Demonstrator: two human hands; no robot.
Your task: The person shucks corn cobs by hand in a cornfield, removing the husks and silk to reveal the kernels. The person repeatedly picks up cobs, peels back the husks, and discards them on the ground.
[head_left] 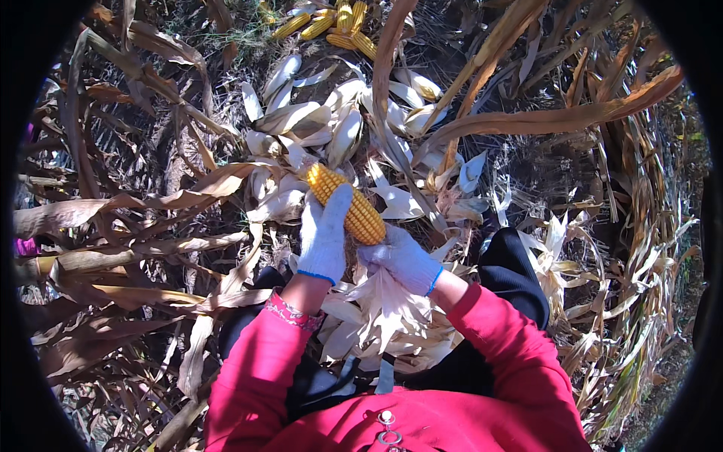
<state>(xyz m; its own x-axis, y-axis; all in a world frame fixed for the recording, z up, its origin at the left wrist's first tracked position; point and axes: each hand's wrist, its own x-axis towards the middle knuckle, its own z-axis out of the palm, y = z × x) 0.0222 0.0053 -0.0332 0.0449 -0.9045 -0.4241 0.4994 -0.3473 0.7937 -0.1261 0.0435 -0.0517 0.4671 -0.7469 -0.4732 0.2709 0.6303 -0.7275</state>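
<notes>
A bare yellow ear of corn (348,205) slants across the middle of the view, its far tip up and to the left. My left hand (325,233), in a white knit glove with a blue cuff edge, is closed round its middle, the thumb lying along the kernels. At the ear's near, lower right end is my gloved right hand (403,260), its fingers closed on pale corn husk (388,297) that hangs down below the hand. The right fingertips are partly hidden by the husk and the ear's base.
Beyond my hands lies a heap of ears in pale husks (301,124). Several husked yellow ears (343,26) are piled at the far edge. Dry corn stalks (135,256) cross from the left, and a long curved leaf (557,117) arches in at the right. Loose husks lie between my legs.
</notes>
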